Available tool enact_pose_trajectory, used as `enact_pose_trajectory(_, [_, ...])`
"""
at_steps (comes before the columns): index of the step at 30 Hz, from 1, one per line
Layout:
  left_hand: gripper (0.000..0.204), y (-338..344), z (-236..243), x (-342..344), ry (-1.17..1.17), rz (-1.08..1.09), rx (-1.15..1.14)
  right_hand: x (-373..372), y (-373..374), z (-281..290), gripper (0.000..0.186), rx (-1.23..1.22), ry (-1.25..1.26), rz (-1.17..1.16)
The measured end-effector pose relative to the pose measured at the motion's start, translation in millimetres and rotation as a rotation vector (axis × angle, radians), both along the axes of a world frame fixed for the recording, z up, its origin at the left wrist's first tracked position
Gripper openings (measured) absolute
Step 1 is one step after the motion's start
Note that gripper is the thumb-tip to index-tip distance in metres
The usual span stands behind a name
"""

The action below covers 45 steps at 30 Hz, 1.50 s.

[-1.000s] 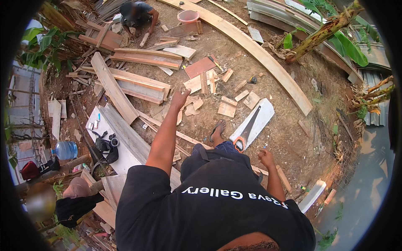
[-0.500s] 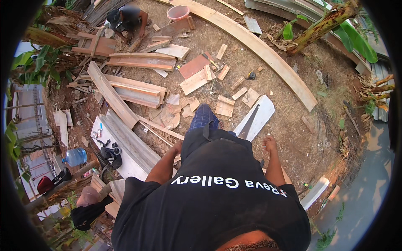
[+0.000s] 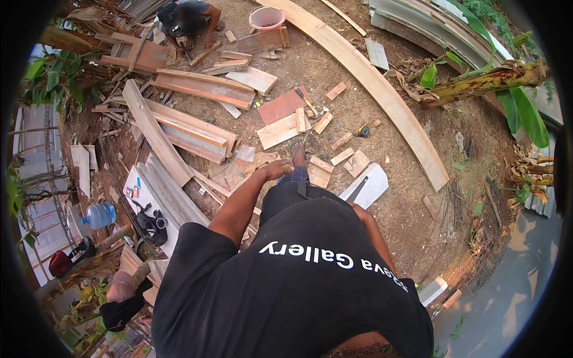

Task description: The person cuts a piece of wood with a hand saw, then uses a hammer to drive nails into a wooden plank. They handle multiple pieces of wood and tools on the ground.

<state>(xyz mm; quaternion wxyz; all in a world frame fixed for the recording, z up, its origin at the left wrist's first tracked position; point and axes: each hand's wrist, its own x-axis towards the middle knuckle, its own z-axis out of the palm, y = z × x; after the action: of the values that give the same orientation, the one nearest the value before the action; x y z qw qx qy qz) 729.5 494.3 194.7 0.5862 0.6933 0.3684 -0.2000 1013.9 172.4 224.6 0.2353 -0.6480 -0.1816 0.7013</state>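
My left hand (image 3: 278,168) is by my left leg, just short of my sandalled foot (image 3: 298,153); its fingers are loosely bent and apart, with nothing visible in them. My right arm (image 3: 373,232) runs forward beside my body, its hand hidden by my torso. A saw (image 3: 358,188) lies on a white board (image 3: 373,186) to the right of my leg. Short wood offcuts (image 3: 342,156) and a reddish square board (image 3: 278,107) with tools on it lie ahead, near a tape measure (image 3: 363,130).
A co-worker (image 3: 190,24) crouches at the upper left by a pink bucket (image 3: 267,18). A long curved plank (image 3: 382,89) arcs to the right, banana trunks (image 3: 483,83) beyond. Stacked timbers (image 3: 185,137), a water jug (image 3: 100,215) and a black bag (image 3: 149,224) lie left.
My left hand has come down from reaching out and now is by my leg. My right hand has disappeared behind my body. My foot has stepped forward, away from me.
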Motion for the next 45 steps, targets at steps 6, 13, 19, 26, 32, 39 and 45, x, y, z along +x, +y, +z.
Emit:
enact_pose_trajectory(6, [0.060, 51.6, -19.5, 42.8, -0.098, -0.500, -0.090, 62.0, 90.3, 17.1, 0.019, 0.146, -0.726, 0.127])
enact_pose_trajectory(13, [0.049, 115.7, -9.0, 56.7, 0.129, -0.243, -0.130, 134.5, 234.8, 117.4, 0.032, 0.079, -0.304, 0.216])
enact_pose_trajectory(19, [0.030, 144.5, -49.7, 112.1, 0.057, -0.002, 0.050, 205.6, 370.2, 132.2, 0.033, 0.070, -0.389, 0.511])
enact_pose_trajectory(26, [0.030, 200.9, 25.2, 238.5, 0.033, 0.583, 0.312, 368.5, 542.5, 97.1, 0.037, 0.071, -0.247, 0.938])
enact_pose_trajectory(32, [0.026, 249.4, 124.8, 333.9, -0.077, 1.016, 0.292, 456.2, 620.2, 88.2, 0.036, 0.010, -0.051, 1.028])
enact_pose_trajectory(39, [0.024, 296.0, 177.7, 400.9, -0.150, 1.070, -0.038, 483.6, 724.3, 42.3, 0.038, 0.054, -0.163, 1.335])
enact_pose_trajectory(45, [0.027, 406.1, 118.6, 408.3, -0.238, 1.063, 0.016, 468.7, 853.9, 57.7, 0.036, -0.104, -0.176, 1.382])
